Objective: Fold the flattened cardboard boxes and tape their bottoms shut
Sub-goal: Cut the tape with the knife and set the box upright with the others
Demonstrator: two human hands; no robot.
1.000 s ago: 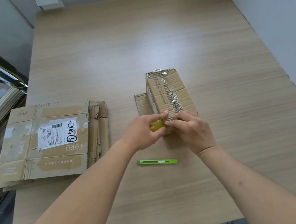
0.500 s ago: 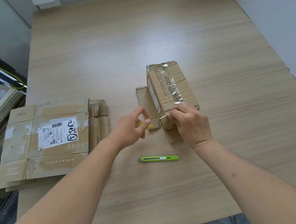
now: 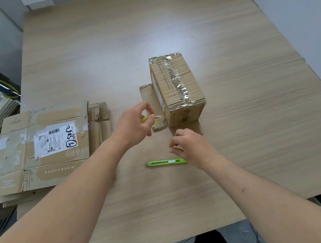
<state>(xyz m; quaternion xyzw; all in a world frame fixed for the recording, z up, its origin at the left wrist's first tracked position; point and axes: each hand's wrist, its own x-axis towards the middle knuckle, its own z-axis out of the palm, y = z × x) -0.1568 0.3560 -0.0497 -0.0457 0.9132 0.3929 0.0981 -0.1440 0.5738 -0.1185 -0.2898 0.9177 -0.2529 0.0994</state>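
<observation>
Folded box point(image 3: 177, 89), bottom taped, stands mid-table | left hand point(image 3: 133, 125) pinches a yellow tape roll point(image 3: 144, 119) (mostly hidden) beside it | right hand point(image 3: 190, 148), fingers loosely curled, hovers over green cutter point(image 3: 166, 162) | risk: uncut tape could tug the box over.

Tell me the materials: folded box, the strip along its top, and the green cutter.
Folded box: brown corrugated cardboard, matte; fluted ridges show at its edges.
Tape strip: clear glossy plastic film by its look; it wrinkles and throws bright glare.
Green utility knife: body looks like smooth moulded plastic with a white slider; the blade is not clearly visible.
</observation>
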